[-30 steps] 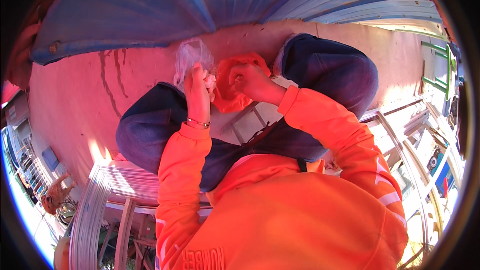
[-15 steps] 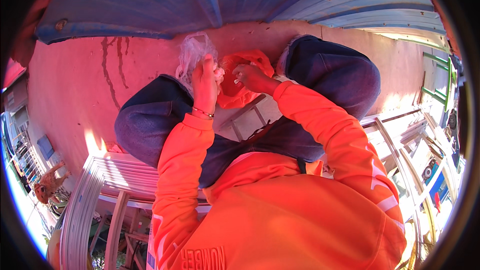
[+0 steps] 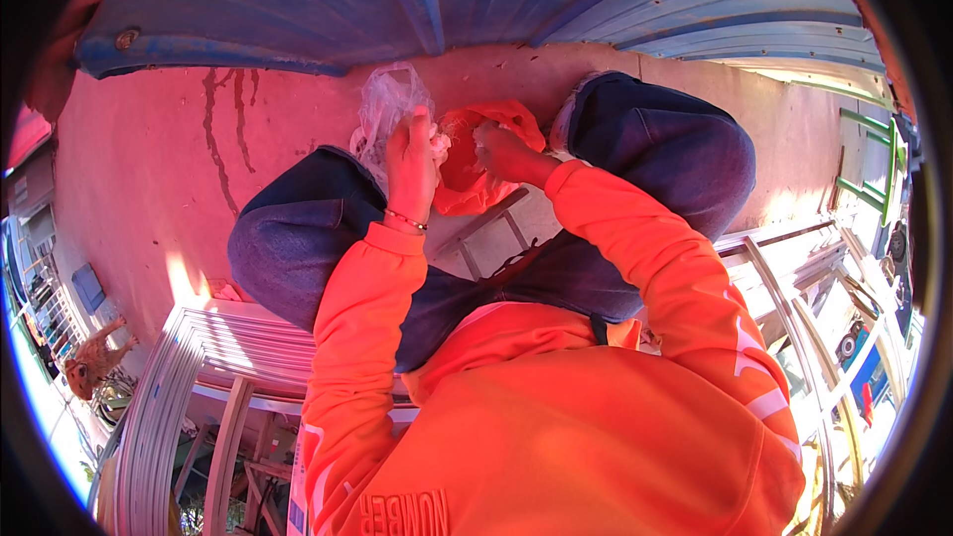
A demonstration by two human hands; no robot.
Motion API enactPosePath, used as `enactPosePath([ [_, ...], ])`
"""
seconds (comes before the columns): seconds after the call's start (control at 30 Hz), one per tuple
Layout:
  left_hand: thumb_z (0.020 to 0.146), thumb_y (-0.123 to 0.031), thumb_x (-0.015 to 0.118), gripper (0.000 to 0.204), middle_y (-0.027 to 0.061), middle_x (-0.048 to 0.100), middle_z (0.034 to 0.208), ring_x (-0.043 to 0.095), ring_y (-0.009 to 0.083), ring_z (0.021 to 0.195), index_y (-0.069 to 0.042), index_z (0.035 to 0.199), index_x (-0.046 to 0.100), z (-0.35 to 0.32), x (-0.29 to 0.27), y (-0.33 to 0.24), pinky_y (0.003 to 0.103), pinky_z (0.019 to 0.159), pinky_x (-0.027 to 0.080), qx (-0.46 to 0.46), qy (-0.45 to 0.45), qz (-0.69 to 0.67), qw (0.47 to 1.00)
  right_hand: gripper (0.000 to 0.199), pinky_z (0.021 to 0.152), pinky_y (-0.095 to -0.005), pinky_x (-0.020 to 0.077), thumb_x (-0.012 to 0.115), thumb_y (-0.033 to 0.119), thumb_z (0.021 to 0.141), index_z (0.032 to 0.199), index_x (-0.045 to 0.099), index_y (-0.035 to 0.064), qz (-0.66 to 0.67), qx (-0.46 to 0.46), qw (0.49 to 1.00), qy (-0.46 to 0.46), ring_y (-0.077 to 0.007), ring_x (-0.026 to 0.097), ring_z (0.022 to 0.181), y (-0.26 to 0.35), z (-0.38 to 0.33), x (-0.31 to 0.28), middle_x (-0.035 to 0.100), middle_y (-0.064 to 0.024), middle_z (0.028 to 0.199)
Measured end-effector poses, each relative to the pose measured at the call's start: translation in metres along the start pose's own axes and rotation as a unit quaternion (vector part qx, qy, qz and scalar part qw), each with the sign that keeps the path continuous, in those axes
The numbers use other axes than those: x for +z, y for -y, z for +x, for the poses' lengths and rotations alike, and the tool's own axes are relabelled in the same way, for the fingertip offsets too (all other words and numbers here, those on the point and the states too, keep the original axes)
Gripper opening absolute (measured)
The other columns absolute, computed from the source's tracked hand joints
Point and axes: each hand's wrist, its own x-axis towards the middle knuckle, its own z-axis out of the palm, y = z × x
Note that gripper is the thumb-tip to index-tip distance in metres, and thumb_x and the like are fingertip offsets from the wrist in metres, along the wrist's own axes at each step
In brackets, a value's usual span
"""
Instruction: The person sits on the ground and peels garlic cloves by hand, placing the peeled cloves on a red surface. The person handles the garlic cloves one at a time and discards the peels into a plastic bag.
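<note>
One left hand (image 3: 409, 167): raised with its back mostly to the camera, fingers curled around pale lumps (image 3: 440, 146).
Pale lumps: tucked against the palm side of the left hand, bulging past its right edge, facing the other hand; too small and washed out to tell what they are.
One right hand (image 3: 510, 153): just to the right of the lumps, fingers bent over the mouth of an orange-red bag (image 3: 465, 201); I cannot tell whether the fingertips are spread or pinching something, as they are small and unclear.
Orange-red bag: gaping beneath the right hand and just right of the left one; its inside is partly covered by the right hand, and its contents cannot be made out.
Clear bag (image 3: 392, 94): crumpled just beyond the left hand, partly hidden behind it; whether those fingers hold it does not show.
Jeans (image 3: 675, 149): bent knees to either side of the two hands.
Blue metal sheet (image 3: 298, 15): farther beyond both hands, cut off by the dark rim.
</note>
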Motion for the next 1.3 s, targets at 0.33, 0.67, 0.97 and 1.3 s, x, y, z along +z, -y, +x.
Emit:
enactPosePath([
  [0.33,0.102,-0.046,0.052,0.04,-0.004,0.047,0.064,0.033,0.0048,0.042,-0.015,0.078,0.043,0.002,0.008,-0.004,0.022,0.037,0.026,-0.005,0.018,0.017,1.0,0.016,0.07,-0.039,0.0508,0.069,0.011,0.086,0.079,0.065,-0.0021,-0.109,-0.111,0.986,-0.063,-0.0284,0.066,0.075,0.003,-0.001,-0.006,0.065,-0.0136,0.077],
  [0.67,0.102,-0.045,0.052,0.04,-0.0032,0.047,0.063,0.034,0.0056,0.04,-0.014,0.079,0.044,0.005,0.003,0.001,0.023,0.035,0.026,-0.017,0.01,0.028,0.999,0.025,0.101,-0.05,0.0384,0.062,0.024,0.095,0.085,0.071,0.0026,-0.199,-0.078,0.975,-0.055,-0.033,0.063,0.099,0.009,-0.011,0.003,0.068,-0.0144,0.095],
  [0.97,0.103,-0.046,0.049,0.042,-0.003,0.046,0.062,0.033,0.0075,0.039,-0.015,0.076,0.043,0.012,-0.003,0.014,0.024,0.036,0.026,-0.015,0.005,-0.033,0.999,0.018,0.077,-0.0375,0.0552,0.058,0.015,0.098,0.103,0.066,-0.0003,-0.106,-0.06,0.981,-0.152,-0.0249,0.069,0.087,0.0,0.007,-0.009,0.068,-0.0145,0.093],
  [1.3,0.108,-0.047,0.041,0.051,-0.0063,0.044,0.063,0.039,0.0033,0.056,-0.01,0.074,0.049,-0.004,0.008,-0.005,0.023,0.049,0.027,0.0,0.031,0.058,0.998,0.021,0.064,-0.0244,0.0486,0.068,0.018,0.099,0.1,0.058,-0.0001,0.178,-0.123,0.972,-0.094,-0.0047,0.059,0.076,0.15,-0.064,-0.049,0.062,-0.0003,0.079],
])
